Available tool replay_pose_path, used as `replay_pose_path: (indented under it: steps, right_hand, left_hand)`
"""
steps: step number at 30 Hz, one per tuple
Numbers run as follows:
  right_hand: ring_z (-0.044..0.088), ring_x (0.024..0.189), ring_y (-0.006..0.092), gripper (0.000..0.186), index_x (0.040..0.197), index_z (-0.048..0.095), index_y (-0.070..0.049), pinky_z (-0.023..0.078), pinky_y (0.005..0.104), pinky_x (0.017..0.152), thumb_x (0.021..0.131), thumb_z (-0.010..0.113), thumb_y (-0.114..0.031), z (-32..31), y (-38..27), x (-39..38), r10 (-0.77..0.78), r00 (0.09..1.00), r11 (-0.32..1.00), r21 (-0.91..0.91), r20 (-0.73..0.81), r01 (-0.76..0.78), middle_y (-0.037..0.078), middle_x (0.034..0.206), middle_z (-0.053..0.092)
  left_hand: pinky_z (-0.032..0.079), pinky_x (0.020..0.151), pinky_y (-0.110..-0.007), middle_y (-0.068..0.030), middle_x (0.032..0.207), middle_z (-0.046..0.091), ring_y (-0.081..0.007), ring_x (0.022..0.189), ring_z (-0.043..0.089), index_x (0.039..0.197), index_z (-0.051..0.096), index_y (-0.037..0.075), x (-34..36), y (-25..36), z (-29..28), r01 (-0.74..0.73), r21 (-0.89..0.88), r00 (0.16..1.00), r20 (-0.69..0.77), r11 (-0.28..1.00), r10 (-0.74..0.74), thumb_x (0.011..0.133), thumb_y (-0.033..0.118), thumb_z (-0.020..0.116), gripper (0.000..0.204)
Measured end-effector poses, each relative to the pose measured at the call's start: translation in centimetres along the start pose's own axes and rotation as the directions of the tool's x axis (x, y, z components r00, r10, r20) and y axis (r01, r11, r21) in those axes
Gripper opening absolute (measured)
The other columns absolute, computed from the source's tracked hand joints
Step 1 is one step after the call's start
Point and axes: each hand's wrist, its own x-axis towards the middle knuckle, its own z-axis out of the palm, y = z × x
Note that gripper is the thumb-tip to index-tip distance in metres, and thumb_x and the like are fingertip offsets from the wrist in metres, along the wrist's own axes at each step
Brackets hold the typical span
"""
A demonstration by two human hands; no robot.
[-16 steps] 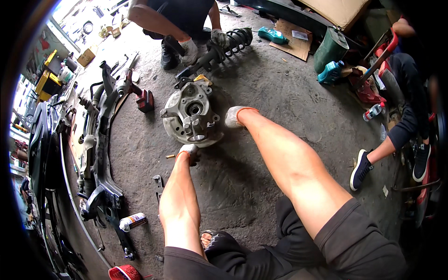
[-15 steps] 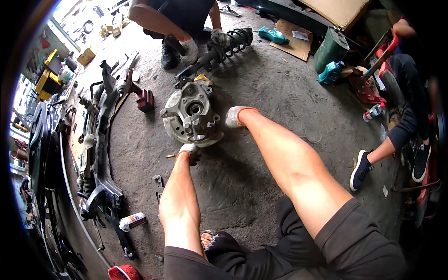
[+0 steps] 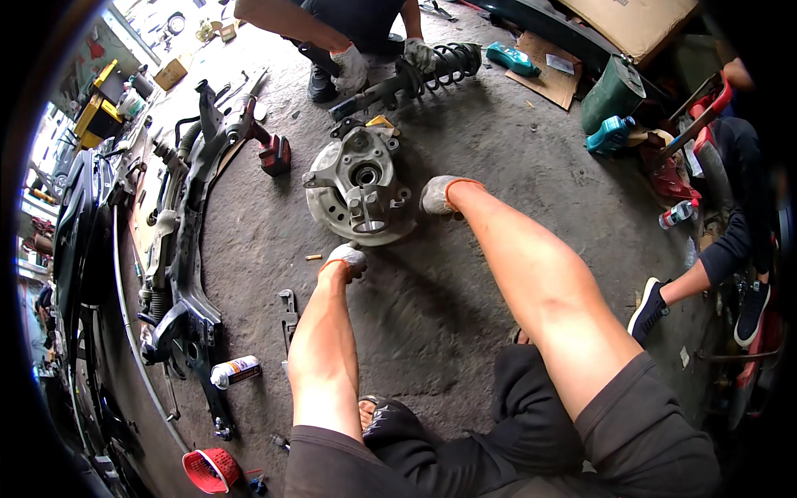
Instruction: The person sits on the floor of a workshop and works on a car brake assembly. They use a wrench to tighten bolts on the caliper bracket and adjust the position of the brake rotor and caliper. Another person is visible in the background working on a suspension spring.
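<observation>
On the grey concrete floor point(image 3: 498, 149), in front of the seated person, lies a round grey metal wheel hub assembly with a brake dust shield point(image 3: 361, 187). It rests flat, with the hub hole facing up and a small bracket at its near side.

The left hand point(image 3: 346, 259), in a grey glove with an orange cuff, is at the near edge of the hub assembly, just touching it or very close. Its fingers are curled downward into a loose fist; I cannot tell if they grip something. A small yellowish piece point(image 3: 313, 257) lies on the floor just beside this hand.

The right hand point(image 3: 438, 196), in the same kind of glove, is at the right side of the hub assembly, touching its rim. The fingers are bent and closed against the edge; whether they really hold it is not clear.

Behind the hub assembly, another person's two gloved hands point(image 3: 353, 68) hold a black strut with a coil spring point(image 3: 415, 73). A red cordless tool point(image 3: 270, 149) lies to the left, near a long black metal subframe point(image 3: 195, 207). A white spray can point(image 3: 235, 371) lies near the left forearm, and a small red plastic basket point(image 3: 212, 469) sits at the lower edge. A teal tool point(image 3: 610, 133) rests to the far right.
</observation>
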Motion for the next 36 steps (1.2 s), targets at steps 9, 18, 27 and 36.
replay_pose_path:
  steps: [9,18,27,36]
  right_hand:
    - [0.062,0.086,0.0216,0.040,0.113,0.064,-0.002,0.048,0.0405,0.075,0.083,0.043,-0.016,-1.4,-2.1,-3.1,0.046,0.998,0.954,0.297,-0.034,-0.034,0.011,0.108,0.067]
    - [0.055,0.101,0.0084,0.046,0.123,0.061,-0.006,0.042,0.0366,0.091,0.089,0.038,-0.029,-1.9,-1.8,-4.8,0.125,0.988,0.919,0.366,0.087,-0.148,0.003,0.122,0.063]
    - [0.065,0.082,0.0212,0.035,0.108,0.069,-0.005,0.051,0.0396,0.067,0.083,0.044,-0.011,-0.6,-2.5,-0.9,-0.050,0.993,0.997,0.061,-0.109,0.057,0.009,0.101,0.069]
    - [0.066,0.091,0.0214,0.039,0.110,0.068,-0.007,0.050,0.0435,0.079,0.076,0.053,-0.018,4.8,4.1,2.9,0.239,0.955,0.964,0.071,0.177,-0.255,0.005,0.109,0.068]
  left_hand:
    - [0.051,0.074,-0.038,-0.0071,0.108,0.068,-0.0213,0.087,0.066,0.124,0.054,0.013,-2.4,1.6,-0.2,0.026,0.068,0.993,0.111,0.997,-0.034,0.089,0.029,0.052,0.038]
    - [0.052,0.067,-0.038,-0.0058,0.090,0.071,-0.0213,0.078,0.068,0.102,0.069,0.009,0.5,2.5,1.1,-0.057,0.180,0.998,0.033,0.982,0.052,0.086,0.027,0.055,0.028]
    - [0.050,0.057,-0.033,-0.0049,0.080,0.070,-0.0180,0.066,0.066,0.092,0.070,0.007,3.4,-2.2,0.1,-0.106,0.227,0.994,0.021,0.968,0.104,0.088,0.023,0.053,0.024]
    - [0.052,0.060,-0.037,-0.0089,0.089,0.071,-0.0231,0.073,0.067,0.104,0.065,0.006,1.6,1.1,1.5,-0.007,0.069,1.000,0.018,0.998,0.005,0.088,0.024,0.053,0.027]
